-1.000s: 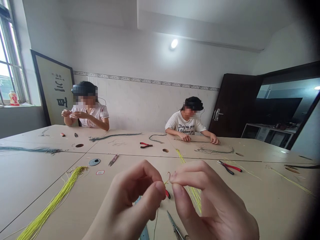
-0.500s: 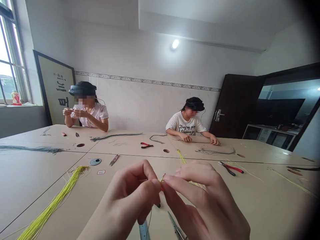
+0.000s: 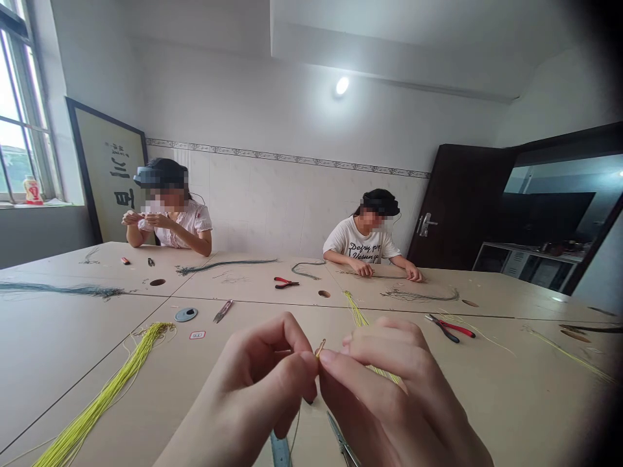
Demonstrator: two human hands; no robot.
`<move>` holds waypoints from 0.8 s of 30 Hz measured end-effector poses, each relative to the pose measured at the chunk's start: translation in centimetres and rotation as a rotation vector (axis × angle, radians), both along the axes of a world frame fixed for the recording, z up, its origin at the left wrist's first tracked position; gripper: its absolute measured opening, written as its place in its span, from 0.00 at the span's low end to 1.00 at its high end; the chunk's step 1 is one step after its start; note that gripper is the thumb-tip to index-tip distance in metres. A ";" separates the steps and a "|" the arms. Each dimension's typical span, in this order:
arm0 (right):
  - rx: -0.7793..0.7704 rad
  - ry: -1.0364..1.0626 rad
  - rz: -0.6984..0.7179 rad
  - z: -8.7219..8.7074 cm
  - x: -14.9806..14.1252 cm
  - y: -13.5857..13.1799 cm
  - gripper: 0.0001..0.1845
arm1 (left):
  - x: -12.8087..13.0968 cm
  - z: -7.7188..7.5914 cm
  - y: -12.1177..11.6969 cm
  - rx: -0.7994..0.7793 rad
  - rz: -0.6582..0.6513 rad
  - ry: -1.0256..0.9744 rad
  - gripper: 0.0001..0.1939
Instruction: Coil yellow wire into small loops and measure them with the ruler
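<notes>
My left hand [image 3: 253, 395] and my right hand [image 3: 389, 402] meet in front of me, low in the head view. Both pinch one thin yellow wire, and its bare tip [image 3: 320, 348] sticks up between the fingertips. The thumbs and forefingers of both hands press together around it. A bundle of yellow wires [image 3: 360, 324] lies on the table just behind my right hand. Small snips [image 3: 341, 441] lie under my hands, next to a metal ruler [image 3: 280, 451].
A long bundle of yellow wires [image 3: 107, 395] runs along the table [image 3: 487, 402] at left. Red-handled pliers [image 3: 445, 326] lie at right, another pair [image 3: 285, 283] further back. Two people sit at the far side, handling grey wires [image 3: 224, 264]. A grey disc [image 3: 185, 314] and a small cutter [image 3: 222, 311] lie mid-left.
My fingertips have closed together on the wire. The curled loop seen between them a second ago has shrunk to a short upright tip. The right hand has shifted slightly left.
</notes>
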State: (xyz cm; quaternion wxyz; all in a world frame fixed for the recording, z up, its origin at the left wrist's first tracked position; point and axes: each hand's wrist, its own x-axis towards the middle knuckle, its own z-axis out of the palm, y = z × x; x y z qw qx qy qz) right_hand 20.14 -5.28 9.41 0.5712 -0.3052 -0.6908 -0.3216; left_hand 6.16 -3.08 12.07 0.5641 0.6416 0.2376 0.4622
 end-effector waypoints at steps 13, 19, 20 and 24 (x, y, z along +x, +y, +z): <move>-0.072 -0.109 0.059 0.9 0.9 0.5 0.07 | -0.5 0.2 -0.1 0.361 0.226 0.218 0.13; -0.573 -0.038 0.044 0.1 1.3 4.1 0.09 | -1.7 0.5 0.2 0.317 0.385 -0.118 0.10; -0.706 -0.110 0.024 -0.7 1.2 5.1 0.05 | -1.8 0.6 0.3 0.310 0.417 -0.176 0.11; -0.982 -0.284 0.056 -6.0 -0.3 8.5 0.17 | -2.0 1.1 0.4 0.319 0.474 -0.282 0.13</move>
